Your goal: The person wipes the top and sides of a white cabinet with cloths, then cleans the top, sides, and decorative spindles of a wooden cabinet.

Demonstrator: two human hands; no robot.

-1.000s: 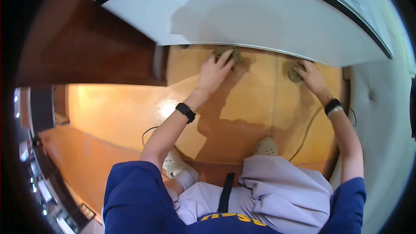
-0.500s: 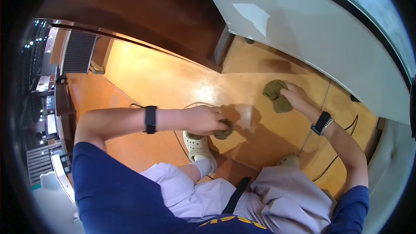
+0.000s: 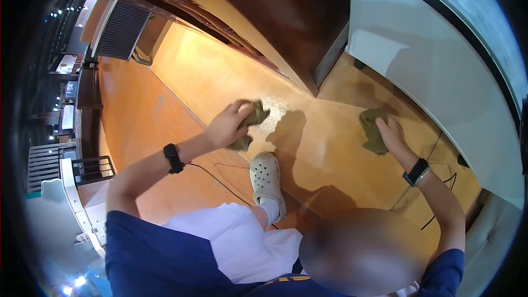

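From where I stand, a person in a dark blue shirt [image 3: 159, 253] leans over an orange-tan floor [image 3: 324, 132] with a crumpled olive-green cloth under each hand. The left hand [image 3: 224, 127] is out ahead of a pale, perforated clog [image 3: 265, 175], its fingers and thumb bent round the left cloth [image 3: 254, 113], whose folds poke out on both sides of the grip; whether that bunch touches the floor I cannot tell. The right hand [image 3: 392, 136] is well apart from it, nearer the white panel [image 3: 429, 71], with its fingers over the edge of the right cloth [image 3: 374, 131], which spreads out beyond them on the floor; from here I cannot tell whether they pinch the fabric or only press on it. There is a black band [image 3: 174, 158] on the left wrist, and on the right another dark band [image 3: 415, 171] sits beside a pale bracelet [image 3: 423, 174] (beaded, by the look of it). Between the two hands, and farther off, stands the corner of a dark brown wooden unit [image 3: 308, 11], meeting the white panel. A thin black cable [image 3: 220, 180] runs along the floor past the clog, and a blurred rounded shape [image 3: 363, 253] covers part of the person's lap.
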